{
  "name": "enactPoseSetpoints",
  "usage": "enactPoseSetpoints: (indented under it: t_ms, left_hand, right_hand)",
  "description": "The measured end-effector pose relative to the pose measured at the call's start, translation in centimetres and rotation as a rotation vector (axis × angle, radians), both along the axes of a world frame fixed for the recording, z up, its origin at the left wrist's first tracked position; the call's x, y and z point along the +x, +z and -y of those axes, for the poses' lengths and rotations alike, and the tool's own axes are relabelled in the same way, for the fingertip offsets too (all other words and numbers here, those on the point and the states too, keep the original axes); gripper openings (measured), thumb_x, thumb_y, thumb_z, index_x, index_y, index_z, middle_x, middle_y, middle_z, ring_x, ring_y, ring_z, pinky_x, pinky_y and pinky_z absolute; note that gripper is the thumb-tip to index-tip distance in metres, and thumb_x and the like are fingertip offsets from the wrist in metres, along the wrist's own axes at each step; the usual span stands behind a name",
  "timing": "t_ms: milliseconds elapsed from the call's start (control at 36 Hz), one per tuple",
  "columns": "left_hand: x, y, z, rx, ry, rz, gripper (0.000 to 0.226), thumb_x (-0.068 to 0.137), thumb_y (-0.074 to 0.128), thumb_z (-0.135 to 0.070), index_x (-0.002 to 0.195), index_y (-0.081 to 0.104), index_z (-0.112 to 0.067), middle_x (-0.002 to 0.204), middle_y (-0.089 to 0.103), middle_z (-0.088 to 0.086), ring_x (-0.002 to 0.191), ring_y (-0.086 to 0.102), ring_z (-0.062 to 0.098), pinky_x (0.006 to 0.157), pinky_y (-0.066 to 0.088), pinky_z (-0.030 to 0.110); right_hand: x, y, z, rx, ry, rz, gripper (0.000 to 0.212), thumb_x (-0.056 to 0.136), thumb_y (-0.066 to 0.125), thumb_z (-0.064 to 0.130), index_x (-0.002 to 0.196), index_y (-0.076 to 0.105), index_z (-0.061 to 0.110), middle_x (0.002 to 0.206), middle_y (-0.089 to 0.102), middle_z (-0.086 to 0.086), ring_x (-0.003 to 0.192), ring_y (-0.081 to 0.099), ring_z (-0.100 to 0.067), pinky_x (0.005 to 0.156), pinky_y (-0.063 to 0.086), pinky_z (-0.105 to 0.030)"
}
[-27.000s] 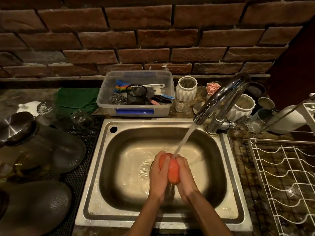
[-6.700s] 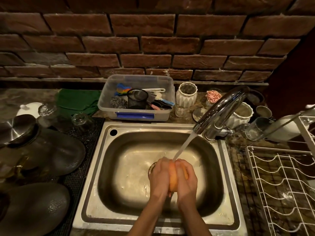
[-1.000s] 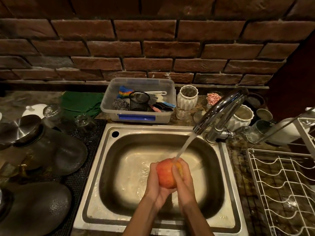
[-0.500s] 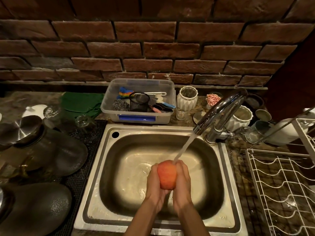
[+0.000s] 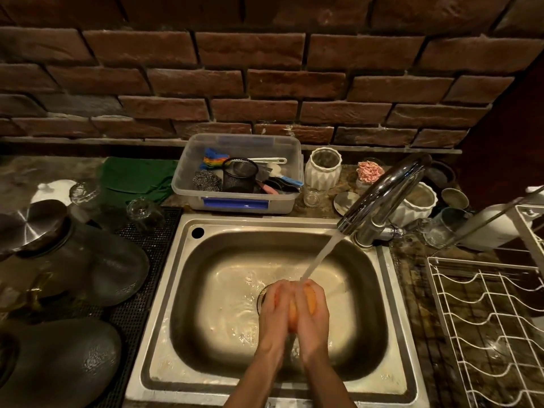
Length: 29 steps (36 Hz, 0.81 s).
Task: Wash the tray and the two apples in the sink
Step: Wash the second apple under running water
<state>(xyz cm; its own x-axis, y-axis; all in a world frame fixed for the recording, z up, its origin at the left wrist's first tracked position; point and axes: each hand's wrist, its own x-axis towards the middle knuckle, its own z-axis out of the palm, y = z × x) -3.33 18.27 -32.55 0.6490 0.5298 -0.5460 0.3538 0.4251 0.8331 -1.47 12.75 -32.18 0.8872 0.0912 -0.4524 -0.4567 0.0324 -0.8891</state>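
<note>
While the water (image 5: pixel 321 257) runs from the tap (image 5: pixel 382 192) at the back right corner of the sink (image 5: pixel 164 290), both hands hold one apple (image 5: pixel 309 298) over the middle of the basin, a little toward the front edge. The left hand (image 5: pixel 275 313) covers the left side of the apple and the right hand (image 5: pixel 313 316) covers its right side; the fingers of both are curled round the fruit, so each grip is grasping the apple. Only an orange and red strip of the apple shows between the hands, and the stream lands on top of it, where the fingertips meet. The hands look a little blurred. The drain is partly hidden behind the left hand. A second apple and a tray I cannot see in this view.

On the table behind the sink, at its back edge, stands a clear plastic box (image 5: pixel 188 178) with a blue clip; inside it are a black mesh cup (image 5: pixel 240 175), a steel scrubber (image 5: pixel 206 181) and some brushes. Just to the right of the box stands a white ribbed jar (image 5: pixel 323 169), and another white jar (image 5: pixel 418 201) is behind the tap. A green cloth (image 5: pixel 132 178) lies to the left of the box. At the left edge of the table a black mat (image 5: pixel 141 290) carries dark glass vessels (image 5: pixel 88 260). At the right edge lies a white wire rack (image 5: pixel 485 319).
</note>
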Motion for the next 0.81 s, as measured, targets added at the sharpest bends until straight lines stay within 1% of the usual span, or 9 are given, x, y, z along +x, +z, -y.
enactPoseSetpoints:
  t_ms: [83,167,306,389,500,611,667,722,806]
  left_hand:
    - [-0.3,-0.1,0.1,0.162,-0.01,-0.027,0.02,0.099,0.053,-0.045,0.111,0.067,-0.039,0.112,0.071,-0.01,0.106,0.068,0.009,0.092,0.058,0.032]
    - [-0.6,-0.1,0.4,0.287,-0.063,-0.079,0.027,0.098,0.048,-0.054,0.121,0.06,-0.046,0.122,0.062,-0.011,0.112,0.06,0.005,0.097,0.054,0.032]
    - [-0.7,0.0,0.6,0.319,-0.05,-0.096,0.025,0.095,0.047,-0.059,0.119,0.056,-0.058,0.121,0.052,-0.014,0.108,0.059,0.004,0.094,0.057,0.031]
    - [0.2,0.3,0.3,0.153,0.064,-0.066,0.019,0.099,0.054,-0.043,0.112,0.068,-0.041,0.119,0.066,-0.007,0.108,0.066,0.013,0.096,0.057,0.04]
    - [0.8,1.3,-0.3,-0.278,0.258,-0.031,0.03,0.091,0.061,-0.033,0.109,0.072,-0.012,0.106,0.075,0.016,0.093,0.074,0.028,0.061,0.06,0.033]
    - [0.9,2.1,-0.6,-0.393,0.212,-0.014,0.037,0.091,0.06,-0.038,0.11,0.072,-0.008,0.105,0.075,0.022,0.097,0.073,0.036,0.061,0.061,0.036]
    - [1.1,2.0,0.0,-0.314,0.22,-0.005,0.032,0.094,0.06,-0.041,0.108,0.072,-0.016,0.104,0.075,0.016,0.097,0.073,0.032,0.064,0.062,0.035]
    - [1.1,1.4,0.9,-0.09,0.175,-0.038,0.023,0.095,0.056,-0.045,0.102,0.072,-0.03,0.104,0.074,0.004,0.094,0.072,0.02,0.068,0.06,0.033]
    - [0.5,0.2,1.8,0.188,0.138,-0.038,0.019,0.098,0.051,-0.048,0.104,0.069,-0.043,0.109,0.069,-0.009,0.096,0.067,0.006,0.085,0.059,0.035]
  right_hand:
    - [-0.3,0.3,-0.7,0.071,-0.096,-0.016,0.006,0.097,0.065,0.037,0.097,0.071,0.037,0.1,0.078,0.006,0.095,0.075,-0.014,0.071,0.059,-0.024]
    - [-0.1,0.6,-1.0,0.173,-0.207,-0.135,0.012,0.098,0.064,0.031,0.096,0.075,0.026,0.097,0.078,-0.005,0.093,0.075,-0.026,0.077,0.061,-0.04]
    - [0.6,0.9,-0.4,0.321,-0.201,-0.345,0.021,0.095,0.064,0.036,0.105,0.076,0.021,0.108,0.076,-0.013,0.1,0.073,-0.032,0.082,0.063,-0.047]
    - [0.7,0.9,-0.1,0.256,-0.1,-0.235,0.019,0.098,0.061,0.035,0.112,0.072,0.028,0.114,0.074,-0.008,0.096,0.074,-0.022,0.067,0.062,-0.031]
    - [0.3,0.1,0.4,0.0,0.155,-0.07,0.045,0.098,0.06,0.04,0.142,0.05,0.041,0.141,0.052,0.002,0.125,0.057,-0.021,0.106,0.051,-0.046]
    - [0.6,0.3,1.0,-0.103,0.206,0.011,0.052,0.09,0.052,0.055,0.141,0.043,0.045,0.142,0.047,0.006,0.127,0.053,-0.018,0.107,0.051,-0.044]
    - [0.5,0.4,0.9,-0.06,0.105,-0.01,0.04,0.095,0.052,0.052,0.134,0.053,0.044,0.133,0.057,0.007,0.118,0.06,-0.019,0.091,0.059,-0.036]
    - [0.5,0.8,0.5,0.011,-0.037,-0.05,0.022,0.098,0.053,0.049,0.115,0.065,0.04,0.114,0.069,0.008,0.105,0.068,-0.021,0.068,0.059,-0.025]
    - [0.5,1.4,0.3,0.111,-0.176,-0.193,0.024,0.098,0.057,0.047,0.106,0.072,0.03,0.11,0.073,-0.003,0.102,0.071,-0.028,0.071,0.063,-0.035]
